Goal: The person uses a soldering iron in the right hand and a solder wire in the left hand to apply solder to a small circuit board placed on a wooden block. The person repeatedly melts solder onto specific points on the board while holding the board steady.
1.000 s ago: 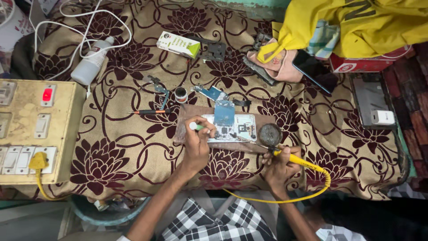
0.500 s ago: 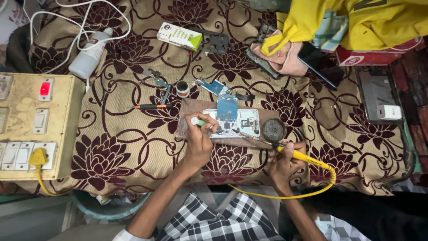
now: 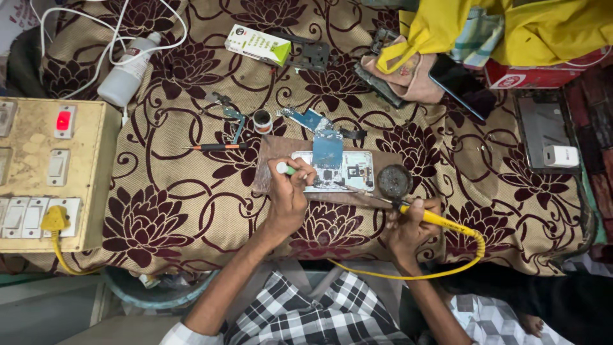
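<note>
Right hand [image 3: 412, 230] is gripping the yellow-handled soldering iron [image 3: 429, 218], tip angling up-left toward the opened white phone [image 3: 338, 171]; left hand [image 3: 290, 191] is pinching a green-tipped tool [image 3: 285, 169] there.

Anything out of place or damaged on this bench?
Nothing spilled. The opened phone lies on a brown board under the left hand and the right hand's yellow soldering iron. Odd: the white bottle lies on its side, tangled in white cable.

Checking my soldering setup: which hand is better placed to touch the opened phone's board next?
Probably the right hand: it holds the yellow soldering iron, tip angled toward the opened phone. The left hand grips a green-tipped tool.
</note>
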